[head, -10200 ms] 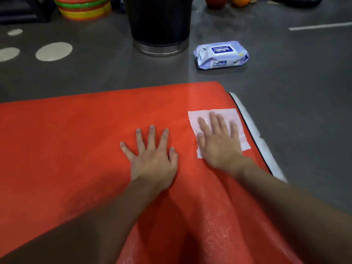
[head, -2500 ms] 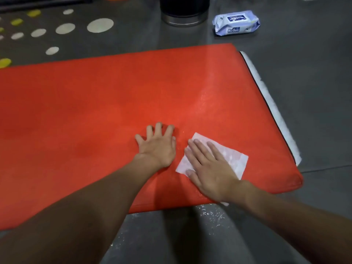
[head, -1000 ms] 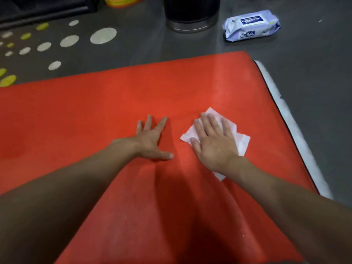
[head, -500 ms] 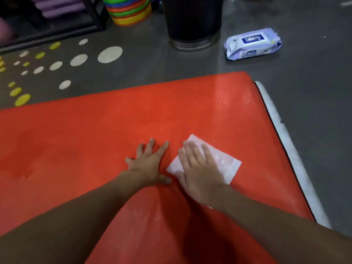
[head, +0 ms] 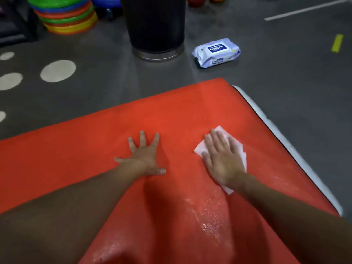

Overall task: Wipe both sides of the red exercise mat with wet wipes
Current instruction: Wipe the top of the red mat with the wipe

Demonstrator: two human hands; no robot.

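Observation:
The red exercise mat lies flat on the grey floor and fills the lower part of the view. My right hand presses flat on a white wet wipe toward the mat's right side; the wipe shows around my fingers and below my wrist. To its left, my left hand rests on the mat, fingers spread, holding nothing. A wet sheen shows on the mat below my right arm. The pack of wet wipes lies on the floor beyond the mat's far right corner.
A white strip with a black seam runs along the mat's right edge. A black bin with a metal base stands on the floor behind the mat. Stacked coloured discs sit at the far left. Pale round spots mark the floor.
My right hand has slid the wipe to the right and away from my left hand. The view has shifted, showing more of the floor behind the mat.

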